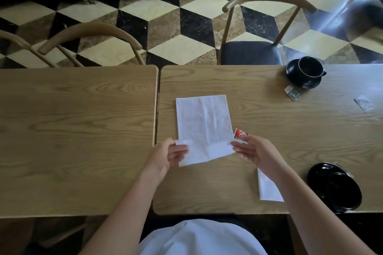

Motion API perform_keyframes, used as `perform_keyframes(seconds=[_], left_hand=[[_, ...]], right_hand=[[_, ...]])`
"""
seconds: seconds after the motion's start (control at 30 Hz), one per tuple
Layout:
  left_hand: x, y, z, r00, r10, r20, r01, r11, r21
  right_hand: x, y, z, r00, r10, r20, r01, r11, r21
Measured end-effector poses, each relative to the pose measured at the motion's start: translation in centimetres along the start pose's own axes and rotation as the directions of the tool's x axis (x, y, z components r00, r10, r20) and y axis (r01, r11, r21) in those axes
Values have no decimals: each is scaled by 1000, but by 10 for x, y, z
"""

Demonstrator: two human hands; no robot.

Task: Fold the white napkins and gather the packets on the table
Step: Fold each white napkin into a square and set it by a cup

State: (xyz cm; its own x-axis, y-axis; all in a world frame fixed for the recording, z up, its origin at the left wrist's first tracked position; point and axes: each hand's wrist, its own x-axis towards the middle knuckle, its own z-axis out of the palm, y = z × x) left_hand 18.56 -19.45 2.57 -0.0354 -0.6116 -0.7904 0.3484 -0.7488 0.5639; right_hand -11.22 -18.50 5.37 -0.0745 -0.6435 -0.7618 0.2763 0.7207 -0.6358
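- Two oak-grain worktops stand edge to edge, a thin dark seam between them; the left worktop point(76, 130) is bare, and the right worktop point(279, 141) carries everything.
- A white napkin point(204, 122) lies flat near the seam on the right worktop, its near edge lifted and turned over toward the far side.
- The left hand point(165, 156) pinches the napkin's near left corner; the right hand point(251, 151) pinches its near right corner, both with fingers closed on the paper.
- A red-printed packet point(240, 132) peeks out just beside the napkin's right edge, touching the right hand's fingertips.
- A second white napkin point(267, 187), folded narrow, lies near the front edge, partly under the right forearm.
- A black cup point(309, 67) sits on a black saucer point(301, 83) at the far right; a small grey packet point(292, 93) lies just beside the saucer, and a pale packet point(364, 104) lies further right.
- A black plate point(334, 187) rests at the near right.
- Beyond the worktops, curved wooden chairs point(267, 25) stand on a cube-pattern floor point(165, 27) of cream, brown and black tiles.
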Motion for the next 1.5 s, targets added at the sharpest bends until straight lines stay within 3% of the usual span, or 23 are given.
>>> perform_keyframes(seconds=[0.07,0.17,0.33,0.5,0.6,0.73,0.87,1.3,1.33,1.4,1.5], left_hand=[[11,22,8,1000,18,18,-18,1000,-15],[29,45,15,994,100,-48,-84,962,260],[79,64,20,949,253,-186,-149,884,443],[124,78,29,950,253,-183,-124,844,521],[143,85,36,943,274,-190,-123,817,564],[165,89,44,937,279,-208,-119,818,562],[177,87,45,918,309,-248,-82,760,645],[186,87,51,884,346,-313,-31,713,700],[183,86,52,870,374,-322,-16,673,739],[171,80,52,829,492,-266,-17,498,867],[143,55,57,810,585,38,-208,225,952]], right_hand=[[17,-21,1,999,-10,49,10,1000,9],[40,-45,4,994,-73,84,94,955,-281],[96,-73,20,976,-219,-10,153,712,-686],[153,-80,37,971,-231,56,148,404,-903],[173,-82,45,977,-195,82,143,322,-936],[191,-84,49,971,-227,71,148,342,-928],[201,-82,48,978,-209,11,109,461,-881],[209,-74,46,956,-288,-50,82,429,-900],[207,-74,47,949,-309,-68,78,437,-896],[196,-71,50,904,-417,-95,100,423,-901],[167,-52,60,858,-514,-19,208,380,-901]])
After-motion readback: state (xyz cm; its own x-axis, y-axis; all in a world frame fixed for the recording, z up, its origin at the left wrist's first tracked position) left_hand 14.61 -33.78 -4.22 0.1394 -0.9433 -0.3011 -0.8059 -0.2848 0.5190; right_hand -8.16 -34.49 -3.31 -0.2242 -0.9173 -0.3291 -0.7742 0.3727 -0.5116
